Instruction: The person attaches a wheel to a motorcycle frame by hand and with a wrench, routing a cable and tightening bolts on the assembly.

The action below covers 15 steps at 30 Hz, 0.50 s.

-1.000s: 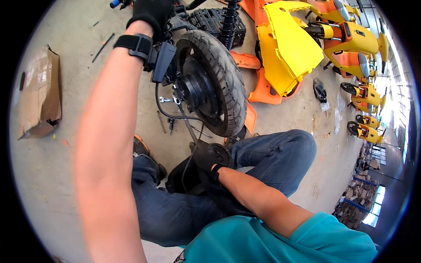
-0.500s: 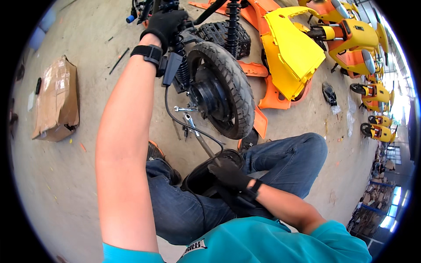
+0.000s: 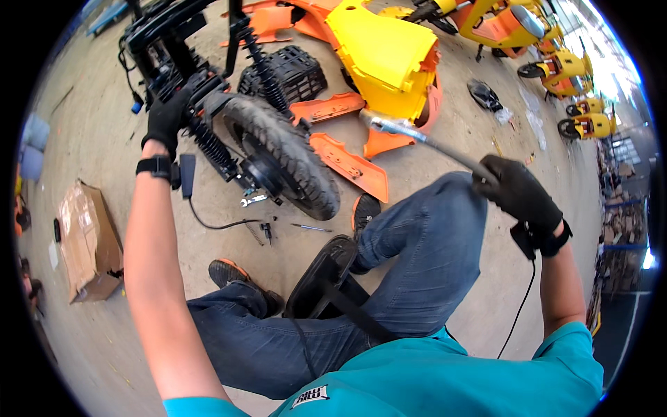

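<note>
The right hand (image 3: 520,196), low by the knee half a second ago, is now raised and clenched around a long metal ratchet wrench (image 3: 424,142) — chrome head, dark shaft. The gloved left hand (image 3: 167,118) still grips the black scooter frame (image 3: 167,28) beside the knobbly rubber rear wheel (image 3: 281,153) — glossy yellow panel (image 3: 382,55) behind on the concrete floor (image 3: 90,139).

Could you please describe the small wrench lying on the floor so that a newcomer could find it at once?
Start at the black tyre in the middle of the floor. Just below its hub lies the wrench, short and shiny silver, unlike the thin dark screwdriver nearby to its right.
</note>
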{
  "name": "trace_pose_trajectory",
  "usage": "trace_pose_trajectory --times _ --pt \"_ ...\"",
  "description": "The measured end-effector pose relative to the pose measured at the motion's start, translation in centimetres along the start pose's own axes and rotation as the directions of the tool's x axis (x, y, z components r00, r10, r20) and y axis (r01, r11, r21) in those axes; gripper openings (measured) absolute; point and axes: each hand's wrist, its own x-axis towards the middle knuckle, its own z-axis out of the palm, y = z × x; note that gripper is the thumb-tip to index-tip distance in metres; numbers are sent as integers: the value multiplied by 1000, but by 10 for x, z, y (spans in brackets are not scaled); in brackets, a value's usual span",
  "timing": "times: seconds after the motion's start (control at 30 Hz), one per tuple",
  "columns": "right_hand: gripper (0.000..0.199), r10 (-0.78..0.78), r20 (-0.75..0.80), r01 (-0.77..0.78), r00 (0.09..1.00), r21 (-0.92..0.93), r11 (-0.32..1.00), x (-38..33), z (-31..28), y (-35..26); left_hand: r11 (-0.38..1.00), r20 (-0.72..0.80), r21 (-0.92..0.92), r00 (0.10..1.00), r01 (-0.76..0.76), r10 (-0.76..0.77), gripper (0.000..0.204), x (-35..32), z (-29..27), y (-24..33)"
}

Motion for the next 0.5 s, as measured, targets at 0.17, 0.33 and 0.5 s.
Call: trace_pose_trajectory --times 0.17,0.33,0.5 --pt "26 15 -143 -29 990 -100 995 25 34 116 989 -15 82 992 123 -122 28 -21 21 -18" --pt "31 210 123 -232 970 219 948 106 184 228 975 115 132 974 177 -193 34 -25 -16 -35" --pt "28 481 7 -442 877 407 799 170 340 320 932 -30 265 968 248 -249 36 -41 24 -6"
